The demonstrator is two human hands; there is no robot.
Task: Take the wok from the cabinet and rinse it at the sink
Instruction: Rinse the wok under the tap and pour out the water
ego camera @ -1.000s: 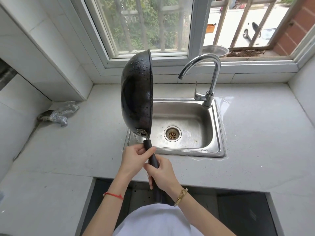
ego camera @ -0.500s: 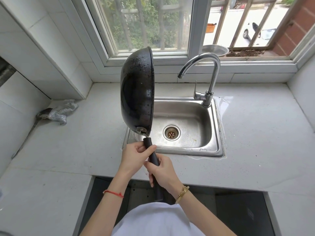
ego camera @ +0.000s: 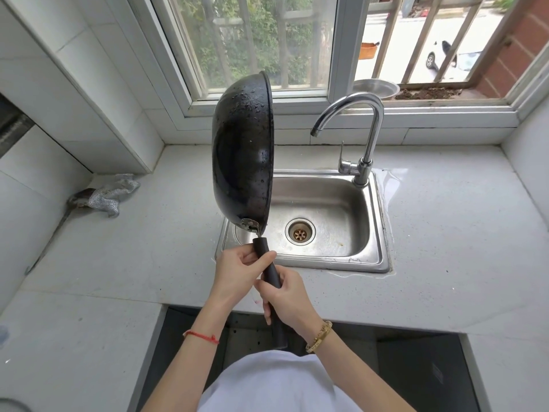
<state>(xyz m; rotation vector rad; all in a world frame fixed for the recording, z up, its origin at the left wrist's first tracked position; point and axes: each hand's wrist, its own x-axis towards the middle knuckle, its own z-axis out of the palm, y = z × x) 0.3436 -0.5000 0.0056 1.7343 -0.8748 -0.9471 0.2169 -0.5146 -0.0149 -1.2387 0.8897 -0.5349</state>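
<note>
Wok (ego camera: 242,156) barely moved, upright over sink (ego camera: 377,263) edge, 2 hands gripping.

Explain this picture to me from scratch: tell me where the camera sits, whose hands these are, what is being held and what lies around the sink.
No machine here: a person wears one wide-angle camera on the head, looking forward and down, so the two bare arms come in from the bottom edge. Both hands grip the dark handle of a black wok: the left hand nearer the pan, the right hand lower down. The wok is tipped up on edge over the left side of a steel sink, with droplets on its outside. The tap curves over the basin; no water runs from it. The pale counter holds a crumpled silvery cloth in the left corner. A metal bowl sits on the window ledge behind.
</note>
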